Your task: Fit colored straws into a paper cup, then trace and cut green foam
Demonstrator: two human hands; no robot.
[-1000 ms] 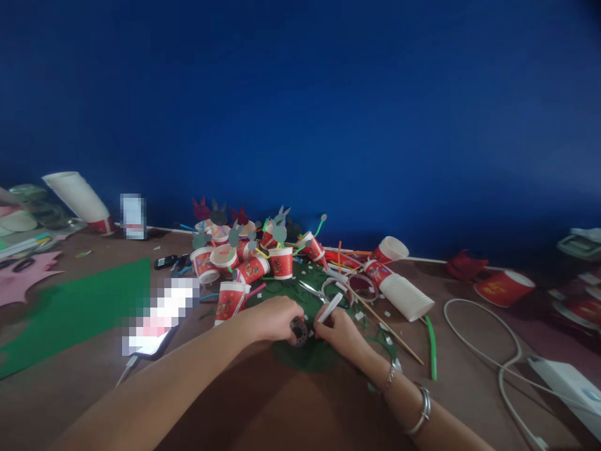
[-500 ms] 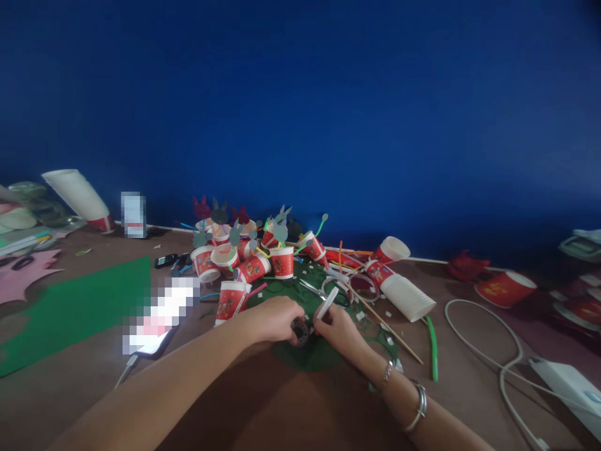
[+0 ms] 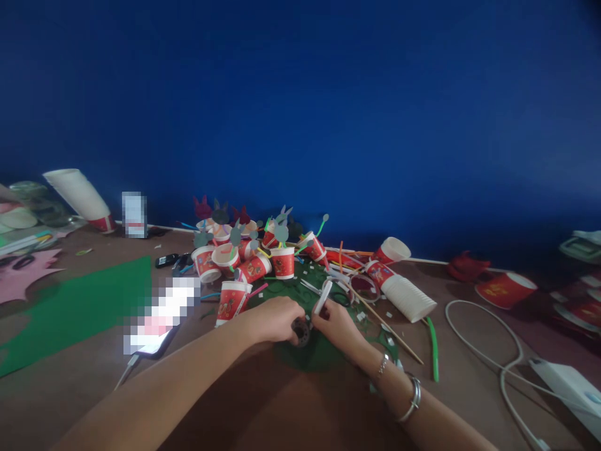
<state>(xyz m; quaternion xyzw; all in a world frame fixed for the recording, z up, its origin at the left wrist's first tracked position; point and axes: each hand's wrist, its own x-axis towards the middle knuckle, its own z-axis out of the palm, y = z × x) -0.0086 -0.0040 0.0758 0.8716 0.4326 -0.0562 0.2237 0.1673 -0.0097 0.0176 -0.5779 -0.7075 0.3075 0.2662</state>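
Dark grey, round, dark-spotted disc (image 3: 303, 333) held tilted in left hand (image 3: 280, 318), slim white stick-shaped object (image 3: 323, 297) slanting up from right hand (image 3: 339, 326).

Above right hand (image 3: 340, 327): slim silver chain bracelet (image 3: 382, 364); thicker, smooth silver bangle (image 3: 416, 396) nearer elbow; forearms (image 3: 188, 369) bare

Wall (image 3: 300, 113) at twelve o'clock: smooth, matt. Surface (image 3: 282, 413) at six: dull brown, matt. Dark disc (image 3: 304, 333), also at six: matt, material unclear; white piece (image 3: 323, 298) just beside it: smooth, plastic-looking. Scissors (image 3: 310, 287) near six: bright metal blades. Printed cup (image 3: 230, 304) at seven: paper, slight sheen. Green sheet (image 3: 89, 313) at eight: matt. Bangle (image 3: 415, 401) at five: polished metal.
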